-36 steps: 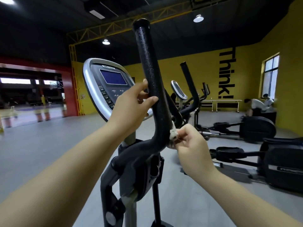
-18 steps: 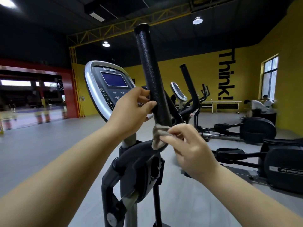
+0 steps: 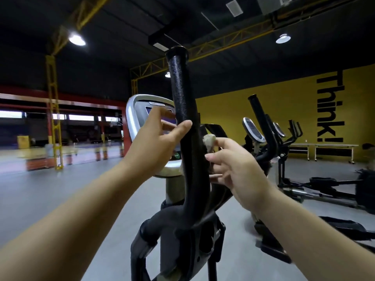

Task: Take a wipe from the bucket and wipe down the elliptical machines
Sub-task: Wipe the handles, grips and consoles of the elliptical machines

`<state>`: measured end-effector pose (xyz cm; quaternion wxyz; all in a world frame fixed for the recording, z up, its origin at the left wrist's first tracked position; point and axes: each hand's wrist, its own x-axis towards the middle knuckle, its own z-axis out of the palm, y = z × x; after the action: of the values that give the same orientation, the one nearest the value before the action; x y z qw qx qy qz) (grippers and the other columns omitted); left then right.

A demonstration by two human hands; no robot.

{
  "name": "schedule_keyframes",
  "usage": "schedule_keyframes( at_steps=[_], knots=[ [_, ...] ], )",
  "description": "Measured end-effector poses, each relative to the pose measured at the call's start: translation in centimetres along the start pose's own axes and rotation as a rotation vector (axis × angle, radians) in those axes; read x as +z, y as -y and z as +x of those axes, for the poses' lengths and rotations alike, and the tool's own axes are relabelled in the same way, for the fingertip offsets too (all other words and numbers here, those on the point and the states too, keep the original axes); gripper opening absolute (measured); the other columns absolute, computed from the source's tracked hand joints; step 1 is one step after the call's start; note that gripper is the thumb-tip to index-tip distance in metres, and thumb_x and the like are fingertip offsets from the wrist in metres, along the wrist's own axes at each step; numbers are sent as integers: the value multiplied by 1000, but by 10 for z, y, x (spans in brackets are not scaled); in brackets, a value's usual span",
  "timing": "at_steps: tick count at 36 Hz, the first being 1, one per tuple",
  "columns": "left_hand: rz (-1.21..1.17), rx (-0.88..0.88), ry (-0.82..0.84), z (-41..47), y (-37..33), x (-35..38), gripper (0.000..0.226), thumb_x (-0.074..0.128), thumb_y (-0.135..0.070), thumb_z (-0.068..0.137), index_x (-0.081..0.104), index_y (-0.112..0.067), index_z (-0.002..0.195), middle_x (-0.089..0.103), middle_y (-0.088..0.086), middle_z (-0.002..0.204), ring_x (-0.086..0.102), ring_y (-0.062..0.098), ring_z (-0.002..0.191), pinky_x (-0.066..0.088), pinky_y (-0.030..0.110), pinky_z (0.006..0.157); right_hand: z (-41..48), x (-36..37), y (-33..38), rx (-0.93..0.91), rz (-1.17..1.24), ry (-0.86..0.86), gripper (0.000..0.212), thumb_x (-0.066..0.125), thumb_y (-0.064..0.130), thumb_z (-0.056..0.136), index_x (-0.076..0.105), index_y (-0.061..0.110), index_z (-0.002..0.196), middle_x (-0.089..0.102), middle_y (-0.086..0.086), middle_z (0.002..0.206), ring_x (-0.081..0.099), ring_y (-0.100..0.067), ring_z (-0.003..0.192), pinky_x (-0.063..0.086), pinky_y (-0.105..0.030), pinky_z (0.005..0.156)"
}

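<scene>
The crumpled wipe (image 3: pixel 209 140) is pinched in the right hand (image 3: pixel 237 171) and pressed against the black handlebar (image 3: pixel 182 110) at its 3 o'clock side. The left hand (image 3: pixel 156 145) curls round the bar from 9 o'clock (thumb across the front), covering part of the console (image 3: pixel 138 110). More ellipticals (image 3: pixel 263 126) stand toward 3 o'clock.

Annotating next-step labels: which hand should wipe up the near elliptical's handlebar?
Right, probably. The right hand holds the wipe at the handlebar's right side, mid-height. The left hand has no wipe; its thumb wraps the bar, steadying it.
</scene>
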<state>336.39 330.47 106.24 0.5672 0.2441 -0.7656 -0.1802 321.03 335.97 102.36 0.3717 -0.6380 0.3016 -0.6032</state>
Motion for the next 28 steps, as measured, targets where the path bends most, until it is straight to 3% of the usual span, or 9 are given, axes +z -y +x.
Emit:
schedule_keyframes(
  at_steps=[2,6,8,11,14,18,21,23,28],
  knots=[
    [-52,-81,59,-3,1,2,33,55,-43,91,52,-20,114,69,5,97,70,21,90,56,49,83,6,-1,-1,1,-22,-9,50,59,19,70,48,11,118,66,-15,100,69,-23,90,54,-31,67],
    [-227,-256,208,-11,-1,9,32,45,-41,96,61,-18,112,72,0,88,71,17,78,57,33,65,13,1,-6,-23,-18,4,39,61,6,83,44,11,119,65,-10,101,68,-17,90,53,-21,63],
    [-262,-273,213,-13,0,11,34,46,-42,95,66,-17,106,74,-2,84,72,16,78,56,30,64,13,2,-8,-38,14,24,41,64,6,81,47,10,118,66,-11,101,68,-21,95,55,-28,71],
    [-298,-291,210,-15,1,11,41,48,-44,92,69,-11,105,75,6,95,72,23,87,57,37,76,10,0,-12,-81,-67,-8,45,64,16,71,55,12,115,65,-14,109,65,-28,102,53,-41,87],
    [-349,-330,245,-16,0,11,39,48,-44,92,72,-13,99,75,8,94,73,23,86,56,34,74,6,-5,-8,-152,-211,-90,23,66,13,82,64,20,104,47,-7,125,60,-27,109,54,-40,90],
    [-422,-380,290,-17,-3,14,40,43,-45,95,72,-18,95,73,6,80,71,22,78,57,33,73,1,-6,2,-180,-205,-71,14,58,12,90,67,18,99,62,-7,110,66,-20,97,57,-33,77],
    [-479,-367,271,-20,-6,14,37,45,-38,96,69,-10,94,72,10,78,69,26,79,59,37,74,4,-7,0,-255,-452,-246,31,61,32,89,54,24,118,50,2,118,60,-11,98,52,-29,86],
    [-503,-336,216,-21,-5,14,35,50,-32,95,66,-2,98,71,14,82,69,31,83,58,42,76,5,-6,1,-317,-603,-322,35,58,34,90,48,28,123,43,6,118,58,-6,91,49,-14,78],
    [-440,-234,103,-11,-4,8,21,61,-15,90,67,-2,105,73,16,97,72,29,90,59,42,79,13,-3,7,-360,-750,-332,39,59,30,91,49,23,128,44,7,117,56,1,89,46,-6,70]
  ],
)
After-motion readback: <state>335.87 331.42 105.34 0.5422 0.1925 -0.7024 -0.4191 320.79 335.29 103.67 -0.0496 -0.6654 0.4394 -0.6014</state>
